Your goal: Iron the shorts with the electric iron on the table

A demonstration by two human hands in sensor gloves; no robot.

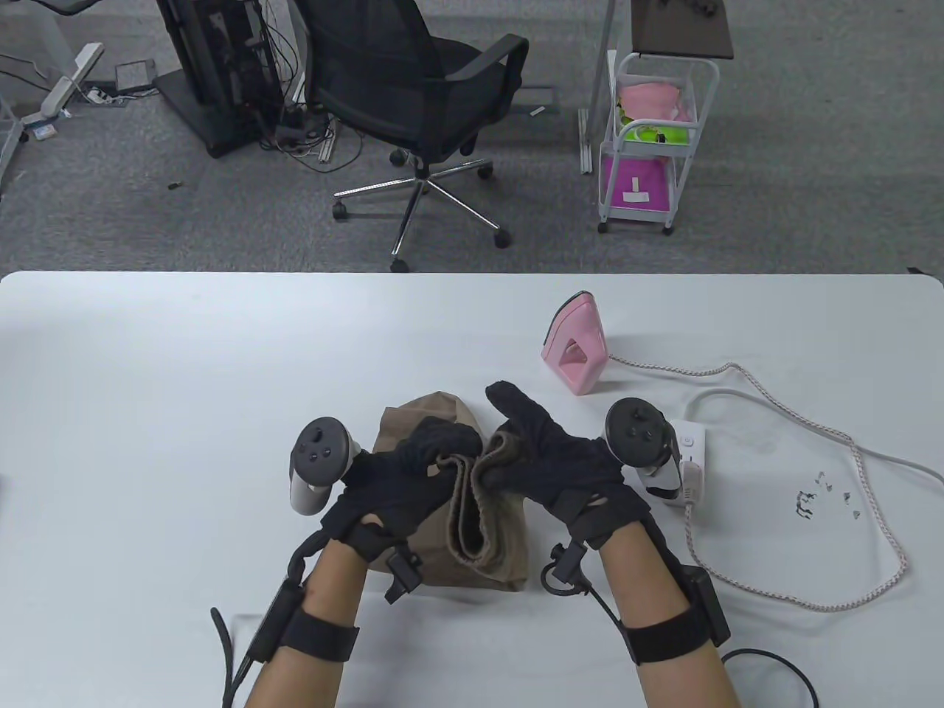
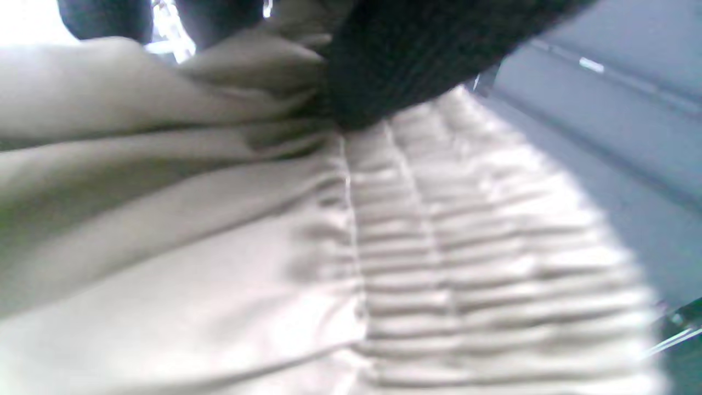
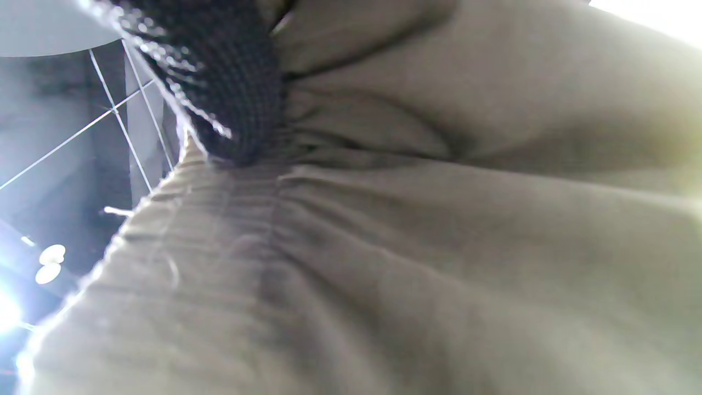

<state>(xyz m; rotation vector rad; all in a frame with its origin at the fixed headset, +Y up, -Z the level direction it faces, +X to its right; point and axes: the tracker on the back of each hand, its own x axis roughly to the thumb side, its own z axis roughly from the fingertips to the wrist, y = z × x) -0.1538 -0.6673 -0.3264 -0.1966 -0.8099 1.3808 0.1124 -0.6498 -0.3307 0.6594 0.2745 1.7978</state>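
The brown shorts [image 1: 472, 516] are bunched near the table's front middle, with the ribbed waistband lifted between my hands. My left hand [image 1: 424, 461] grips the waistband on its left side. My right hand [image 1: 516, 453] grips the waistband on its right side, with some fingers stretched out above it. In the left wrist view the ribbed waistband [image 2: 482, 263] fills the frame under a gloved finger [image 2: 395, 60]. In the right wrist view the shorts' fabric [image 3: 417, 252] hangs under a gloved finger [image 3: 230, 82]. The pink iron [image 1: 575, 343] stands upright on its heel, behind and to the right of my right hand.
A white power strip [image 1: 682, 461] lies just right of my right hand. The iron's braided cord [image 1: 811, 435] loops across the table's right side. Small dark bits [image 1: 818, 498] lie near the right edge. An office chair [image 1: 428, 96] and a white cart [image 1: 653, 140] stand beyond the table.
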